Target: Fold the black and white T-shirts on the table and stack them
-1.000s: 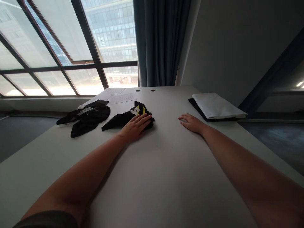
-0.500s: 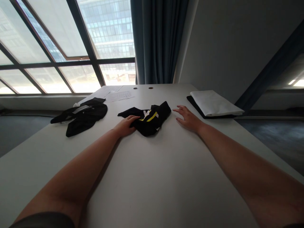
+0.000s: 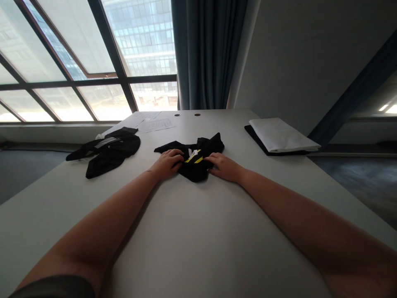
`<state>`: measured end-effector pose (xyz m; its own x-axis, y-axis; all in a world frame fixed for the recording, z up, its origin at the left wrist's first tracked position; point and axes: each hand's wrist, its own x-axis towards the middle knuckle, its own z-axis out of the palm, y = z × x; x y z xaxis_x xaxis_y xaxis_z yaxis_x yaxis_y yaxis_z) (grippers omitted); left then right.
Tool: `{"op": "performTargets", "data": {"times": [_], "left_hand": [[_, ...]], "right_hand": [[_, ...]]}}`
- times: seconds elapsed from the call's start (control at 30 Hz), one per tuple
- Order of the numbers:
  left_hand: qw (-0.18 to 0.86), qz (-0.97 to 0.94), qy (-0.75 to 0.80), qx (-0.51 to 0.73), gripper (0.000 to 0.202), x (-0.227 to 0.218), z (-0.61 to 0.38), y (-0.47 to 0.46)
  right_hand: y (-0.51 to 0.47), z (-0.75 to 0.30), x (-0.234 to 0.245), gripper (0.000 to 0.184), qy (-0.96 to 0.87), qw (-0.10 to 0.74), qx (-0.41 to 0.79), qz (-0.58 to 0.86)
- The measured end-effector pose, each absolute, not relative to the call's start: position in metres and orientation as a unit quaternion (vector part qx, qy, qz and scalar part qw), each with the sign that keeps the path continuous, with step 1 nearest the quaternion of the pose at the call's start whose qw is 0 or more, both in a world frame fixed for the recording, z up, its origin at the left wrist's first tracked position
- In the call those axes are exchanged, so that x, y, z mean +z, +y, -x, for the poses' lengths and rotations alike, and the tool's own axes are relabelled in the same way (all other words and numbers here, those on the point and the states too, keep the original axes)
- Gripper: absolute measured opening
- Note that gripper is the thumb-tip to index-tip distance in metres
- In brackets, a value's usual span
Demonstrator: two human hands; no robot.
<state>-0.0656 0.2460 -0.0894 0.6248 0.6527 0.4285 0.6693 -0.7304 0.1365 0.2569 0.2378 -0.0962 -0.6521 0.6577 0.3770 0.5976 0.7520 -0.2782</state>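
A small black garment (image 3: 195, 159) with yellow and white markings lies crumpled in the middle of the white table (image 3: 192, 231). My left hand (image 3: 167, 162) grips its left side with fingers curled into the cloth. On the garment's right side rests my right hand (image 3: 223, 166), its fingers bent and pinching the fabric.
A second black garment (image 3: 107, 151) lies at the left of the table. Sheets of paper (image 3: 151, 122) sit at the far edge near the window. A folded white cloth on a black one (image 3: 281, 135) lies at the right. Two cable holes (image 3: 187, 114) are at the back.
My left hand dragged the marked garment toward the table's middle and curled onto it. My right hand moved left from the bare table and took hold of the garment's right side.
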Motion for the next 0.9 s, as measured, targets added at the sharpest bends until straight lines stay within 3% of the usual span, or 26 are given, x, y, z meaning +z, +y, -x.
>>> {"op": "performTargets", "data": {"times": [0.17,0.4,0.6,0.7,0.9], "left_hand": [[-0.011,0.918,-0.316,-0.24,0.025,-0.077,0.051,0.229],[0.032,0.853,-0.464,-0.237,0.03,-0.082,0.052,0.229],[0.05,0.849,-0.503,-0.155,0.035,-0.081,0.071,0.238],[0.073,0.837,-0.526,-0.13,0.037,-0.078,0.083,0.243],[0.139,0.797,-0.578,-0.107,0.039,-0.073,0.105,0.252]], "right_hand": [[0.25,-0.266,-0.107,0.039,-0.896,0.289,0.078,0.329],[0.245,-0.265,-0.099,0.024,-0.892,0.286,0.118,0.33],[0.232,-0.259,-0.084,0.028,-0.852,0.292,0.115,0.42],[0.231,-0.262,-0.078,0.029,-0.85,0.263,0.104,0.444],[0.235,-0.275,-0.06,0.036,-0.888,0.128,0.061,0.437]]}}
